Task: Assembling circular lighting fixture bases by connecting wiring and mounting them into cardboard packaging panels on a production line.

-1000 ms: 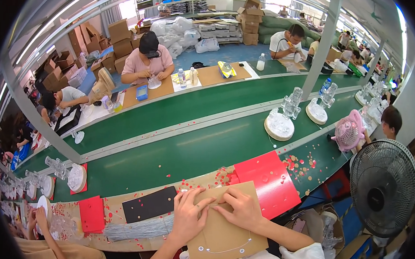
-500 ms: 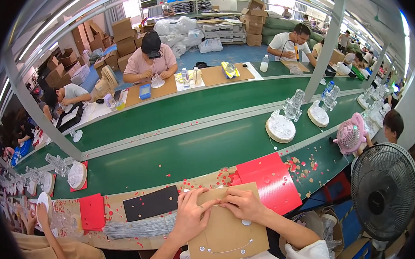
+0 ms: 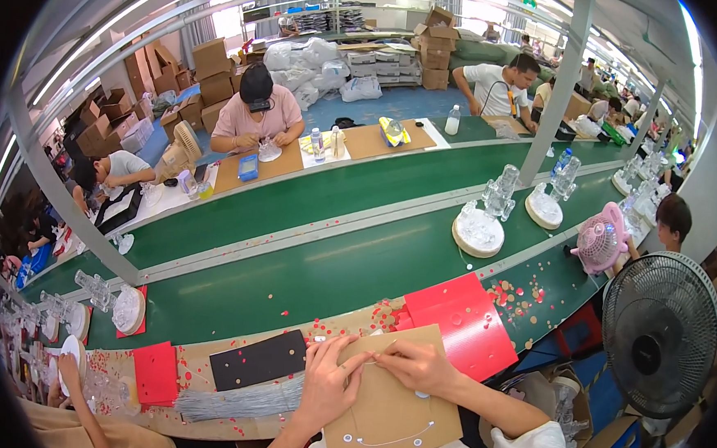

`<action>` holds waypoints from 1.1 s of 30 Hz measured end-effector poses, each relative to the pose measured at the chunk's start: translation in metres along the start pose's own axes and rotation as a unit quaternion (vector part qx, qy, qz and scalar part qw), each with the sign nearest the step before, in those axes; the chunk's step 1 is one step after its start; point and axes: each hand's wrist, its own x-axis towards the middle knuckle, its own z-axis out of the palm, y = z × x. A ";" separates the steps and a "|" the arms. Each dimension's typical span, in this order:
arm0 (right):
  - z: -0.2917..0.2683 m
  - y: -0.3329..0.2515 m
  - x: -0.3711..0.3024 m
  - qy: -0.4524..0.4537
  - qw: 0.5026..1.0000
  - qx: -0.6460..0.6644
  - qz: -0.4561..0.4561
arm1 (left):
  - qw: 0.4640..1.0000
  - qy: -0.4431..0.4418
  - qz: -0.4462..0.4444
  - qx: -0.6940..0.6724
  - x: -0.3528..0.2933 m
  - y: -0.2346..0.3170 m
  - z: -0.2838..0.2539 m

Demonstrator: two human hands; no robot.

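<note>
A brown cardboard sheet (image 3: 396, 411) leans against me at the lower middle, tilted. A pale cord (image 3: 384, 444) runs across its lower part between two round white eyelets. My left hand (image 3: 331, 378) is at the sheet's upper left, with thumb and forefinger pinched. Fingertips of my right hand (image 3: 417, 367) are closed close beside them, near the top edge. Whatever thin piece lies between the fingertips is too small to make out. Another white round eyelet is partly hidden under my right hand.
Red sheets (image 3: 471, 325), a black sheet (image 3: 258, 359) and a bundle of thin silvery wires (image 3: 237, 399) lie around the cardboard. Green conveyor belts (image 3: 289, 277) run beyond, bearing clear ornaments on round bases (image 3: 479, 233). A black fan (image 3: 660, 333) stands right; a co-worker's hand (image 3: 70, 371) is at left.
The view has shifted slightly. Both my hands stay pinched together near the cardboard's top edge. Across the belt, the white-shirted person has leaned and spread their arms.
</note>
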 end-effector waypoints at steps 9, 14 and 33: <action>-0.006 0.016 -0.002 -0.057 0.985 -0.100 -0.132 | 1.000 0.007 -0.009 -0.002 0.001 0.002 0.005; -0.016 0.021 0.004 -0.103 0.960 -0.151 -0.211 | 1.000 -0.006 0.005 -0.005 0.005 0.000 0.002; -0.021 0.022 0.006 -0.031 0.995 0.081 0.049 | 0.990 -0.035 0.076 0.113 0.000 0.011 0.007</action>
